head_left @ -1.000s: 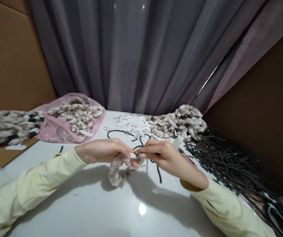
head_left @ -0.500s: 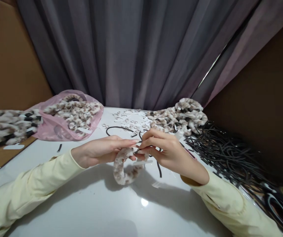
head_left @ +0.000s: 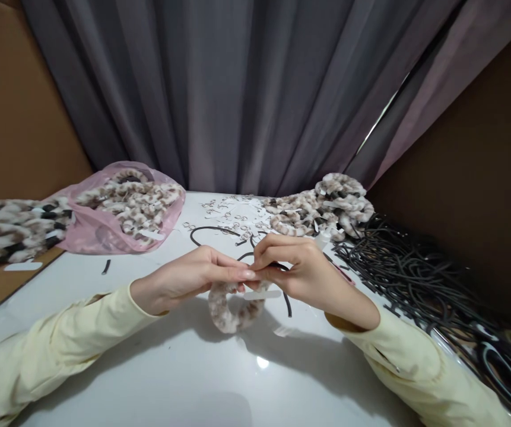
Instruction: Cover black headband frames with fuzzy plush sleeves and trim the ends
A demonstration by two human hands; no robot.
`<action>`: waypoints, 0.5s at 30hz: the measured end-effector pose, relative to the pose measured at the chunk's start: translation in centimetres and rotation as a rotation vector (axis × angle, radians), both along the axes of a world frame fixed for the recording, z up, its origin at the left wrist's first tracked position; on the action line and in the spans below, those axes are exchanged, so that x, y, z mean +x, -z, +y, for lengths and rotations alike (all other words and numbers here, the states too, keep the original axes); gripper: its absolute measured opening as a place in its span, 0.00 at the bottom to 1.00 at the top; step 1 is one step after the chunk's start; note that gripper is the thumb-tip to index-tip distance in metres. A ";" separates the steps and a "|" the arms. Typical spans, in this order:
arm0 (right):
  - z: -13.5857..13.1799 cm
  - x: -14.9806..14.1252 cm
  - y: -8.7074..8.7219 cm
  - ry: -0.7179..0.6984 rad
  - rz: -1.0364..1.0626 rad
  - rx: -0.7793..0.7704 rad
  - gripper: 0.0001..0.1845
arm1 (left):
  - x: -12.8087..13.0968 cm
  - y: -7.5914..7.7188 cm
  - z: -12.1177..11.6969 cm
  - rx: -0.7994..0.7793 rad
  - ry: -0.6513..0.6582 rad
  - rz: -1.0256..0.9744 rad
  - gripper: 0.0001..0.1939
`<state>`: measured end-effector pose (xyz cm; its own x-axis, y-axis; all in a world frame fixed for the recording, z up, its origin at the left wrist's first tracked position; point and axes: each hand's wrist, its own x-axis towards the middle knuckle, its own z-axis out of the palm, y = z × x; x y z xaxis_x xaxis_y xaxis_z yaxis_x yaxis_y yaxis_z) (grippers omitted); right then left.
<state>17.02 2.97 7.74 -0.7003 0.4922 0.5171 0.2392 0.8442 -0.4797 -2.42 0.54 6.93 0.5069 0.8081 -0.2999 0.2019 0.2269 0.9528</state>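
My left hand [head_left: 193,279] and my right hand [head_left: 297,270] meet above the white table [head_left: 148,367]. Both pinch the two ends of a curved, fluffy brown-and-white headband [head_left: 231,308], which hangs in a loop below my fingers and touches the table. A small white strip [head_left: 262,294] sticks out under my right fingers. Black bare headbands [head_left: 210,230] lie just behind my hands. Both sleeves are pale yellow.
A pink plastic bag [head_left: 104,228] of fluffy headbands sits at the back left, with more fluffy pieces [head_left: 1,228] at the far left edge. A heap of fluffy headbands [head_left: 326,207] lies back right. Many black bands [head_left: 415,279] pile along the right. Small metal rings [head_left: 232,216] and paper scraps are scattered behind.
My hands have drawn closer together, fingertips now touching over the headband's ends. The fluffy loop has closed up and hangs more directly beneath them.
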 end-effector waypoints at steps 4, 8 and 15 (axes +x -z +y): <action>0.4 0.5 -0.4 -0.010 -0.086 0.012 0.05 | -0.1 0.2 0.1 0.029 0.001 -0.005 0.14; 0.5 1.1 -0.7 -0.040 -0.138 0.043 0.09 | -0.1 0.2 0.1 0.071 -0.006 0.047 0.16; 0.6 1.2 -0.6 -0.038 -0.093 0.118 0.11 | 0.1 0.3 0.4 -0.094 -0.062 -0.165 0.17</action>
